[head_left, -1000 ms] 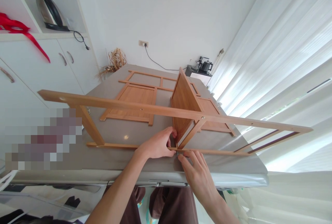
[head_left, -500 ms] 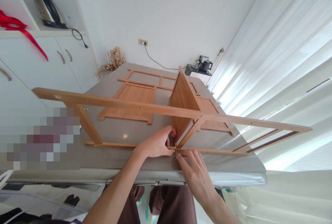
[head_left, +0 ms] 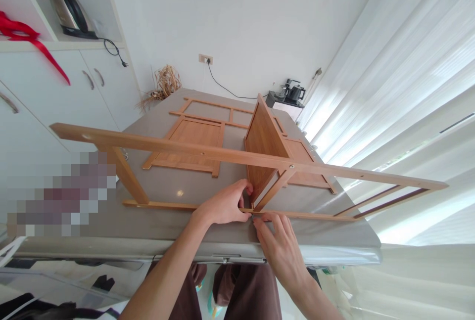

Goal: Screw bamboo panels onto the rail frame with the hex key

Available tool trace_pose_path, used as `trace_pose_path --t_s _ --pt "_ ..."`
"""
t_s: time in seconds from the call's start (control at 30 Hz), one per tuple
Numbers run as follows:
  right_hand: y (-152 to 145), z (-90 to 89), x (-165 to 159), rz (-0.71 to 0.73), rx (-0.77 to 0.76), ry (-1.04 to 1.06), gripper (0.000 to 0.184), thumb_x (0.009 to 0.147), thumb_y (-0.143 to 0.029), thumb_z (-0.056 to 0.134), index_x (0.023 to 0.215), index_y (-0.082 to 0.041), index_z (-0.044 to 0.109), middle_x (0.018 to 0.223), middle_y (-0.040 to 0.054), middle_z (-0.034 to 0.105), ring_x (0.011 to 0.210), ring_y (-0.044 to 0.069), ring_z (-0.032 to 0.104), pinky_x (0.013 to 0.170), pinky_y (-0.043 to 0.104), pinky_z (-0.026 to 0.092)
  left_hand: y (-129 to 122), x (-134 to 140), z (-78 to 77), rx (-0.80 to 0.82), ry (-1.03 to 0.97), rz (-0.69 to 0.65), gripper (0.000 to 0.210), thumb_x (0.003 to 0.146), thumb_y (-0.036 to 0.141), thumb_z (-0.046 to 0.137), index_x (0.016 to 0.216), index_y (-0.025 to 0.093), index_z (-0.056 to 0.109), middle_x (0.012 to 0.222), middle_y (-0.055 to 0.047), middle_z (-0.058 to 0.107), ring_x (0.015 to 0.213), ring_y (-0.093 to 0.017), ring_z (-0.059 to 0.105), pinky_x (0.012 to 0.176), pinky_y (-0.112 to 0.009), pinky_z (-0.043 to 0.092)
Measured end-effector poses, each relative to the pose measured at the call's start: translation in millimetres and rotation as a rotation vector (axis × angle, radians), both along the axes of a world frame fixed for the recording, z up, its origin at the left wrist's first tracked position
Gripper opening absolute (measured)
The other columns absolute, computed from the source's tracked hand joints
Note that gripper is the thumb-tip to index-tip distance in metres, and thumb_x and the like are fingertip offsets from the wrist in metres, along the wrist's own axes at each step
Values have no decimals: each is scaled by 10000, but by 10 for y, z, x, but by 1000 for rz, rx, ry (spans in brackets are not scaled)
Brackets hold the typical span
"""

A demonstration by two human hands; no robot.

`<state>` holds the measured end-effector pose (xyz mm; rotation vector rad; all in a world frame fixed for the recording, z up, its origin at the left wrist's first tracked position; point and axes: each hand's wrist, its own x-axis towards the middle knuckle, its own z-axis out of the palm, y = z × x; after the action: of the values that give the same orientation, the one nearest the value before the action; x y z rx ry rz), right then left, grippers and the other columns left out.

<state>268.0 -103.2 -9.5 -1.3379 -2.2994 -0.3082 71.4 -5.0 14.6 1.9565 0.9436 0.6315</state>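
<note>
A ladder-like wooden frame (head_left: 170, 146) stands on its long edge across the near side of the table. A wooden panel (head_left: 265, 134) stands upright behind it, meeting its middle crossbar. My left hand (head_left: 226, 204) is closed around the lower rail at that joint, thumb in front and fingers behind. Just right of it, my right hand (head_left: 278, 236) pinches a small metal piece (head_left: 253, 217) against the front of the lower rail. Its kind is too small to tell, as the fingertips cover most of it. A screw head (head_left: 292, 166) shows in the upper rail.
More wooden panels (head_left: 193, 142) and another frame (head_left: 208, 105) lie flat on the grey table (head_left: 163, 189). A cabinet with a kettle (head_left: 69, 11) is at left. Dried stalks (head_left: 166, 82) stand beyond the table, and a white curtain (head_left: 389, 87) hangs at right.
The view has shifted slightly. Both hands stay at the same joint on the lower rail, with the right fingers still pinching the small metal piece.
</note>
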Motion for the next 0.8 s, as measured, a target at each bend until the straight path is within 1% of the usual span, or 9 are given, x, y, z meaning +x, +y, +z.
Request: trace_pose_path --t_s 0.17,0.2,0.27,0.37,0.47,0.57,0.63,0.73,0.8 --pt "19 20 -6 19 66 40 185 962 -99 519 1052 -194 649 920 65 610 954 227 543 959 439 415 3 0 -10 11 -4 -4 454 693 243 737 1075 227 492 863 31 608 698 -151 604 651 -267 445" --pt "28 32 -3 20 59 55 173 969 -113 518 1028 -200 654 892 54 613 931 216 548 962 432 412 3 2 -10 13 -1 -3 454 693 242 737 1074 227 490 855 34 607 696 -152 603 652 -267 445" --pt "46 54 8 16 17 91 167 985 -143 508 974 -208 661 856 41 611 872 195 552 912 392 424 2 6 -9 13 5 -1 449 692 243 735 1068 227 490 843 38 605 688 -151 600 651 -270 443" --pt "67 79 27 20 -55 121 176 1003 -180 495 980 -210 667 882 47 617 857 186 555 840 353 430 -3 12 2 12 12 2 442 687 243 734 1058 224 494 846 35 606 689 -154 602 658 -275 443" --pt "73 97 32 36 -82 141 182 1012 -192 487 1010 -216 667 933 52 632 883 184 562 846 351 425 -7 13 10 12 21 10 435 689 244 733 1055 226 499 846 35 607 695 -155 602 662 -274 442" --pt "62 111 26 52 -95 156 206 1015 -164 469 967 -219 661 917 38 639 872 174 564 882 360 418 -2 14 6 9 30 14 432 693 254 735 1053 226 497 834 37 606 693 -155 597 660 -273 441" --pt "47 112 28 66 -92 154 214 1013 -142 460 959 -217 653 907 30 642 866 167 570 937 377 407 5 16 0 11 29 14 439 692 251 736 1056 227 491 833 38 606 702 -157 601 668 -274 443" --pt "21 95 45 78 -79 147 217 1010 -120 445 993 -211 642 911 26 639 871 160 581 1011 398 383 14 19 -4 10 32 12 441 690 247 734 1053 229 484 832 42 602 703 -156 602 675 -276 444" --pt "7 74 58 69 -83 142 220 1007 -115 442 1017 -212 639 911 28 628 871 161 577 1021 403 384 14 20 -1 10 39 14 437 691 252 732 1051 229 486 821 44 597 697 -156 598 676 -278 445"
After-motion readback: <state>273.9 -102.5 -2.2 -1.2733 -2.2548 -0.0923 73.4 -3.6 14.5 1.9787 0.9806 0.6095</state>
